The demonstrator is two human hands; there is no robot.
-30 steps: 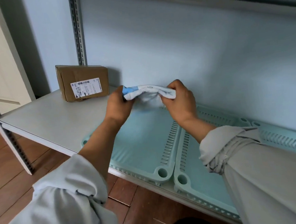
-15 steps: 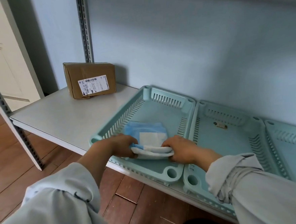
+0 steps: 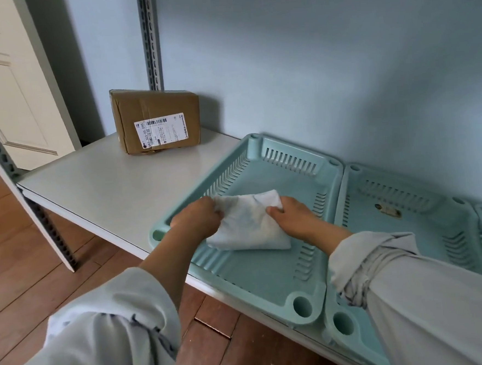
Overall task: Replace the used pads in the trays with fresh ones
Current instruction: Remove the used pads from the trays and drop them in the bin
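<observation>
Evidently both hands are gripping a folded white pad point(image 3: 247, 224) inside the leftmost teal tray point(image 3: 272, 274), the left hand point(image 3: 198, 221) pinching its near-left corner, the right hand point(image 3: 292, 217) curling over the opposite edge, probably to spread it flat across the tray floor.

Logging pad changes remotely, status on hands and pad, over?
Left hand and right hand both pinching the folded white pad. Pad over the leftmost tray, not spread. Nothing in the way.
</observation>
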